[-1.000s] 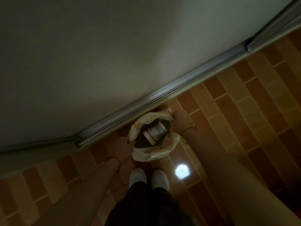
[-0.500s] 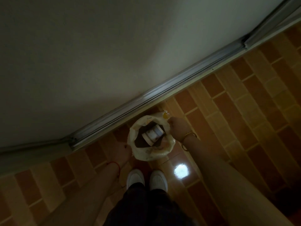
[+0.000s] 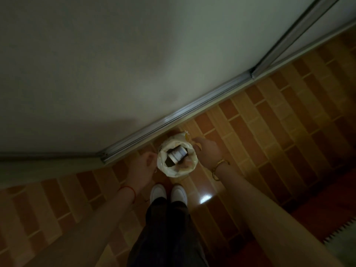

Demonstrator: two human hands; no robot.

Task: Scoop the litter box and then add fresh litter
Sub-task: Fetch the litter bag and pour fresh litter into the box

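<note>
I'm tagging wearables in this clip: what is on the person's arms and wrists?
A thin red string circles the left wrist and a gold bangle the right. Both forearms are bare; no sleeves show.

**dimcam_01:** anyone make out what's in the plastic bag (image 3: 163,165)? Some pale round thing (image 3: 178,154), way too dark and blurry to name.

**tilefloor:** nope. Can't tell if the left hand (image 3: 143,166) or right hand (image 3: 209,154) actually grips its rim either. Legs (image 3: 167,228) run off the bottom edge.

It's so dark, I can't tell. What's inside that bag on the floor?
A pale tub lies tilted in the bag, with something dark beside it, too dim to name. Whatever is underneath is covered.
</note>
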